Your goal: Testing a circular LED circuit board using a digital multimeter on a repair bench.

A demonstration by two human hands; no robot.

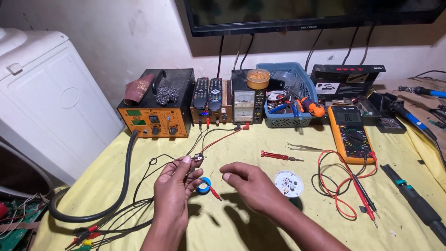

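We see our left hand (174,179) at lower centre of the frame, its fingers (186,159) pinching a small clip (200,158) with thin wires (160,162) trailing off to the left. Our right hand (248,183) hovers just right of it, palm down, fingers loosely curled and holding nothing that we can make out. Between the two hands, on the yellow bench (260,223), lies a blue tape roll (203,185) with a red probe tip (214,193) beside it. The clip sits above and left of the tape; the left hand is nearer to both. The red lead (223,138) runs up and right from the clip toward the power supply (244,103). A round LED board (288,182) lies right of the right hand, a red screwdriver (278,156) above it, lying left to right
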